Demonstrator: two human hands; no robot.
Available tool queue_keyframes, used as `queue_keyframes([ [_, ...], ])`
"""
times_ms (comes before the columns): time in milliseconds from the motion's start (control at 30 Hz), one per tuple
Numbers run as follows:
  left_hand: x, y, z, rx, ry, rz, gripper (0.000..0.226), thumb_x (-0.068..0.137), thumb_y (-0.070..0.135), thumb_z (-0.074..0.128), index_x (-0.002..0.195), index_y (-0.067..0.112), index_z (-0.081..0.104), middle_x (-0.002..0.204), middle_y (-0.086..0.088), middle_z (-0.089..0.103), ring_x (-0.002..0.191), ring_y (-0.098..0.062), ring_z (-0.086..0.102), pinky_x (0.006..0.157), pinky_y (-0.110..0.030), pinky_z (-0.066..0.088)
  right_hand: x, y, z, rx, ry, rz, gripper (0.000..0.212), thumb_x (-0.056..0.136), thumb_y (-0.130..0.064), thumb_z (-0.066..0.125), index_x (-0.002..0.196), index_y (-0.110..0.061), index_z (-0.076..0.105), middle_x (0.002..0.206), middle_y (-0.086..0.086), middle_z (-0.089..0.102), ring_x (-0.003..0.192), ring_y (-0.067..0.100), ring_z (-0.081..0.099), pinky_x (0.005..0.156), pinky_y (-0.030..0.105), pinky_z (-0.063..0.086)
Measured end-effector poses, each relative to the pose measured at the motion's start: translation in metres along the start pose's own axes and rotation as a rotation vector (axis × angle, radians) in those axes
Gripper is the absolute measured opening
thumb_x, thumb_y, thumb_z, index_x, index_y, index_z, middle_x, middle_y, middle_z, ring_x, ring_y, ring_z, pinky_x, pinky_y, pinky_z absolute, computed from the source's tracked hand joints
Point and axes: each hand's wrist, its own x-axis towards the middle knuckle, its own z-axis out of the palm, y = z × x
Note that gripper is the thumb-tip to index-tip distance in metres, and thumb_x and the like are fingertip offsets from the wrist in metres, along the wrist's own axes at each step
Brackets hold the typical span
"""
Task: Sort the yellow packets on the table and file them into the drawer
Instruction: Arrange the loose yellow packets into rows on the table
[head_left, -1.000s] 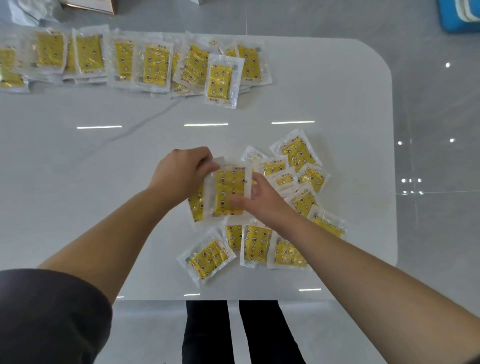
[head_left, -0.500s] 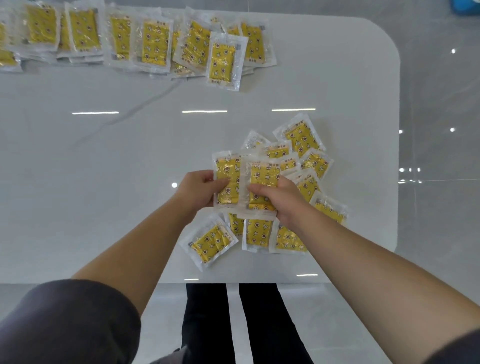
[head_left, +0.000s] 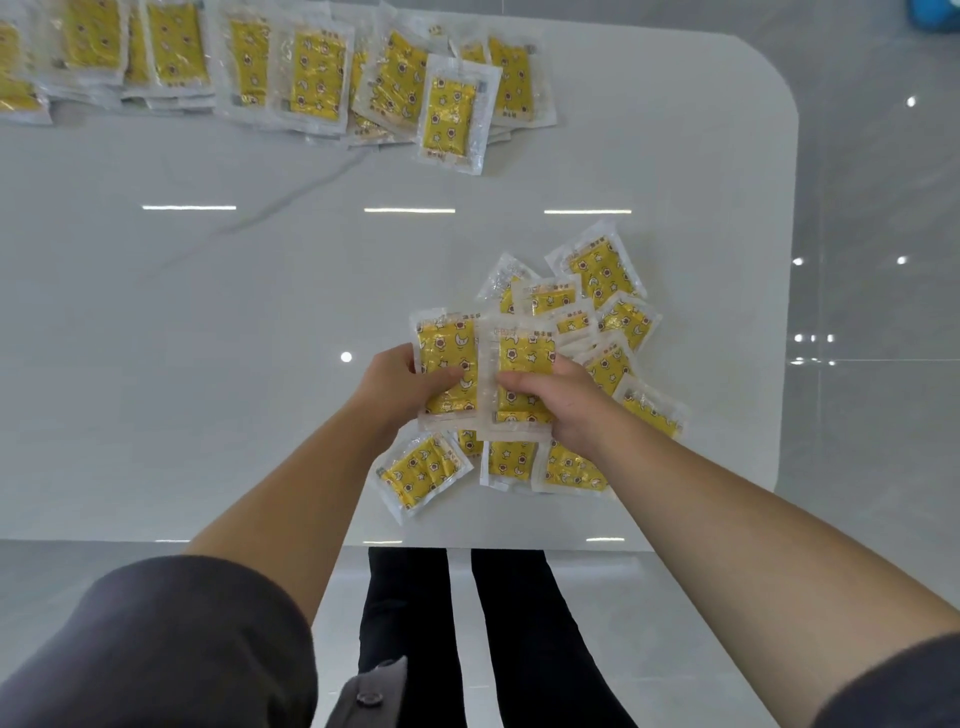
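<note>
The person stands at the near edge of the white desk (head_left: 208, 322), both arms stretched out over it. The left hand (head_left: 395, 382) grips a yellow packet (head_left: 444, 345) by its left side: the thumb lies curled across the printed front and the fingers are tucked behind, out of sight. The right hand (head_left: 563, 402) grips a second packet (head_left: 524, 353) the same way from the other side, its thumb pressed over the yellow face and its fingers wrapped round the back. Both packets are held upright-facing, side by side, and the clear border of the second one overlaps the right edge of the first. They are lifted over the desk rather than lying on it.

Under and beyond the hands lies a loose heap of packets (head_left: 602, 270), near the desk's right-hand end, overlapping one another at all angles. One tilted packet (head_left: 423, 470) sits at the heap's near left, just beside the left wrist. Another one (head_left: 652, 410) pokes out from behind the right wrist.

Along the far edge of the desk runs a long row of packets (head_left: 317, 78), laid more neatly, with one packet (head_left: 452, 114) resting on top at its right end, slightly tilted.

A dark sleeve (head_left: 171, 644) covers the left upper arm, and dark trousers (head_left: 410, 623) show below the desk edge over the grey floor (head_left: 878, 364).
</note>
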Motion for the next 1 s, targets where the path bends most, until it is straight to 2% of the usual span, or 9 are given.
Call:
queue_keyframes([
  [133, -0.003, -0.008, -0.004, -0.051, -0.138, -0.039, 0.020, 0.087, 0.010, 0.069, 0.107, 0.012, 0.064, 0.104, -0.008, 0.073, 0.092, -0.025, 0.072, 0.081, -0.041, 0.058, -0.001, 0.001, 0.001, 0.063, -0.012, 0.061, 0.095, 0.078, -0.007, 0.078, 0.153, -0.010, 0.019, 0.119, 0.010, 0.065, 0.104, 0.026, 0.066, 0.095, 0.051, 0.051],
  [233, 0.003, -0.027, -0.014, -0.027, 0.008, -0.106, 0.019, 0.087, 0.009, 0.069, 0.105, 0.007, 0.065, 0.103, -0.012, 0.072, 0.091, -0.028, 0.070, 0.084, -0.042, 0.057, 0.005, 0.007, -0.006, -0.056, 0.084, 0.006, 0.080, 0.082, -0.014, 0.077, 0.147, -0.008, 0.031, 0.117, 0.002, 0.060, 0.109, 0.022, 0.057, 0.102, 0.043, 0.045],
  [300, 0.009, -0.045, -0.026, 0.249, 0.110, -0.118, 0.015, 0.086, 0.011, 0.069, 0.099, 0.005, 0.066, 0.099, -0.014, 0.070, 0.090, -0.030, 0.067, 0.085, -0.043, 0.056, 0.010, 0.012, -0.015, -0.119, 0.168, -0.028, 0.076, 0.084, -0.020, 0.075, 0.147, -0.010, 0.034, 0.134, 0.004, 0.052, 0.121, 0.025, 0.050, 0.103, 0.040, 0.039],
  [400, 0.011, -0.072, -0.033, 0.705, 0.073, -0.116, 0.021, 0.083, 0.016, 0.067, 0.094, -0.002, 0.063, 0.088, -0.013, 0.063, 0.078, -0.027, 0.060, 0.070, -0.036, 0.052, 0.014, 0.017, -0.019, -0.182, 0.204, -0.042, 0.084, 0.084, -0.027, 0.075, 0.151, -0.012, 0.027, 0.152, 0.006, 0.036, 0.136, 0.028, 0.040, 0.106, 0.041, 0.035],
  [467, 0.009, -0.085, -0.027, 0.880, 0.058, -0.046, 0.018, 0.084, 0.017, 0.066, 0.092, 0.002, 0.062, 0.096, -0.008, 0.055, 0.081, -0.022, 0.053, 0.065, -0.031, 0.046, 0.017, 0.019, -0.019, -0.218, 0.161, -0.052, 0.087, 0.083, -0.030, 0.076, 0.152, -0.014, 0.026, 0.155, 0.004, 0.032, 0.138, 0.027, 0.038, 0.108, 0.042, 0.034],
  [600, 0.013, -0.111, -0.009, 1.102, 0.124, 0.121, 0.010, 0.088, 0.022, 0.064, 0.096, 0.016, 0.063, 0.118, 0.001, 0.041, 0.105, -0.021, 0.044, 0.084, -0.031, 0.046, 0.023, 0.026, -0.015, -0.279, 0.119, -0.047, 0.087, 0.087, -0.030, 0.072, 0.154, -0.014, 0.018, 0.160, 0.004, 0.023, 0.144, 0.026, 0.029, 0.111, 0.041, 0.030],
  [767, 0.019, -0.126, 0.001, 1.131, 0.157, 0.170, 0.007, 0.091, 0.017, 0.056, 0.098, 0.018, 0.054, 0.102, 0.001, 0.048, 0.090, -0.020, 0.048, 0.082, -0.029, 0.034, 0.029, 0.034, -0.011, -0.305, 0.100, -0.032, 0.087, 0.088, -0.029, 0.071, 0.154, -0.014, 0.017, 0.159, 0.004, 0.024, 0.144, 0.026, 0.028, 0.111, 0.041, 0.029],
  [900, 0.017, -0.117, -0.006, 0.897, 0.122, 0.113, 0.021, 0.090, 0.015, 0.058, 0.078, 0.016, 0.041, 0.072, -0.001, 0.049, 0.065, -0.021, 0.044, 0.058, -0.030, 0.035, 0.031, 0.031, -0.015, -0.286, 0.073, -0.029, 0.087, 0.088, -0.030, 0.071, 0.154, -0.013, 0.018, 0.158, 0.004, 0.026, 0.143, 0.026, 0.029, 0.111, 0.042, 0.030],
  [1000, 0.012, -0.083, -0.019, 0.637, 0.170, 0.113, 0.026, 0.087, 0.015, 0.063, 0.075, 0.012, 0.040, 0.070, -0.004, 0.048, 0.058, -0.019, 0.040, 0.049, -0.028, 0.033, 0.019, 0.017, -0.018, -0.229, 0.078, -0.034, 0.070, 0.089, -0.023, 0.070, 0.147, -0.011, 0.033, 0.119, -0.003, 0.050, 0.125, 0.021, 0.044, 0.104, 0.038, 0.033],
])
